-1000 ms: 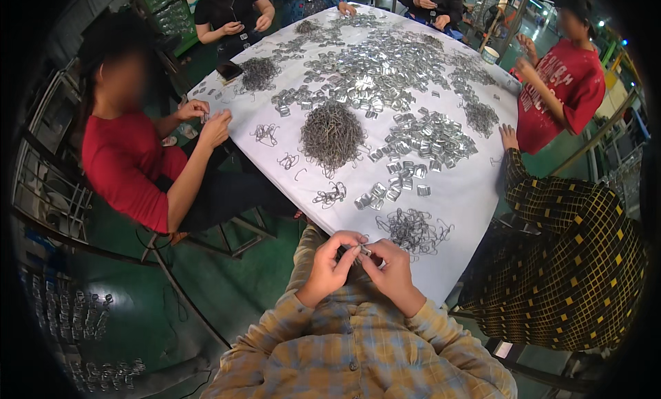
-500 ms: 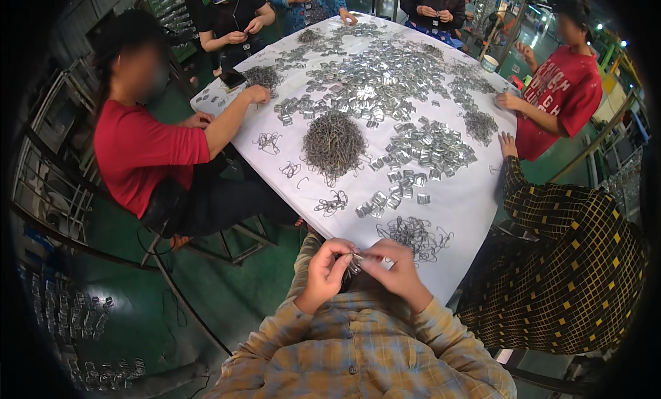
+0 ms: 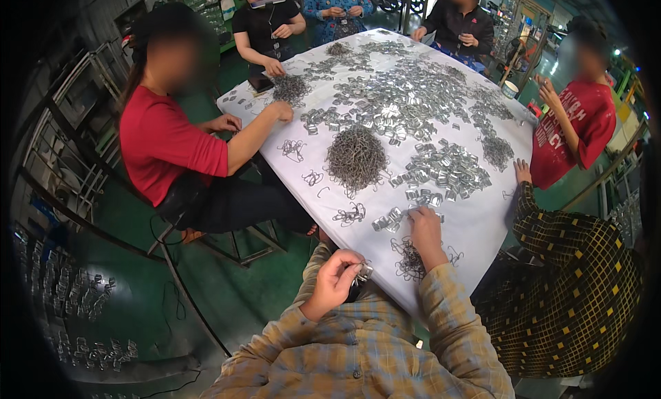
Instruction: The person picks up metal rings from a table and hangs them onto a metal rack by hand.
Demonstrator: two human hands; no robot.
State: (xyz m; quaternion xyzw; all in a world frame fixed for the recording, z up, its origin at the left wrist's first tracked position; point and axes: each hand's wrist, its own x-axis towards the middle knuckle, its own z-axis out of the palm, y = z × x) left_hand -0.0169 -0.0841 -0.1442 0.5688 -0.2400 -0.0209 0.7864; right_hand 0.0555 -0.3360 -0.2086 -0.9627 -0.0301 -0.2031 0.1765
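Observation:
My left hand [image 3: 333, 286] is closed in a pinch at the table's near edge. Between its thumb and fingers is a small silver metal buckle [image 3: 365, 270], with darker metal bits hanging below that I cannot make out. My right hand [image 3: 425, 235] reaches over the table, its fingers pointing down at the near end of the flat silver buckles [image 3: 447, 172]. Its fingertips are hidden, so whether they grip a piece does not show. Under and beside that wrist lies a loose heap of bent wire hooks [image 3: 407, 261].
A tall mound of wire hooks [image 3: 356, 159] stands on the white-covered table [image 3: 303, 185], near smaller clusters of hooks [image 3: 350, 214]. A large spread of buckles [image 3: 392, 99] covers the far part. Co-workers sit around; one red sleeve [image 3: 172, 148] is at left, a patterned sleeve [image 3: 551, 213] at right.
My right hand has left my left hand and moved forward onto the table by the buckles. The left hand keeps its pinch. The view has shifted slightly.

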